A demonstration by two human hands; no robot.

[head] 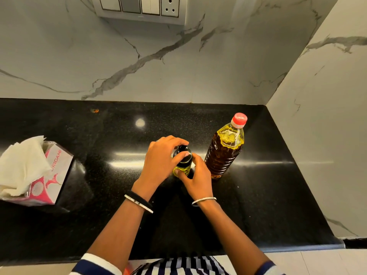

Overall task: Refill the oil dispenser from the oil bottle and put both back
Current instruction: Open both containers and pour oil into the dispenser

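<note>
Oil dispenser (183, 165) stands on the shiny black counter (119, 195). The left hand (160, 161) has its fingers curled round the black cap, and the right hand (198, 179) has its fingers gripping the glass body. Just to the right stands the capped oil bottle (224, 153); a tissue box (57, 171) sits far left. Behind is a marble wall (139, 56) with switches (139, 6).

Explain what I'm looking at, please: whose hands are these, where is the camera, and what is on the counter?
There is no machine here. A person works with bare hands, and the single picture comes from a camera worn on their head, looking down. The left hand grips the black top of the small oil dispenser. The right hand holds its glass body, which stands on the black counter. Just to the right stands the tall oil bottle, untouched, with its red cap on. At the far left sits an open tissue box.
</note>
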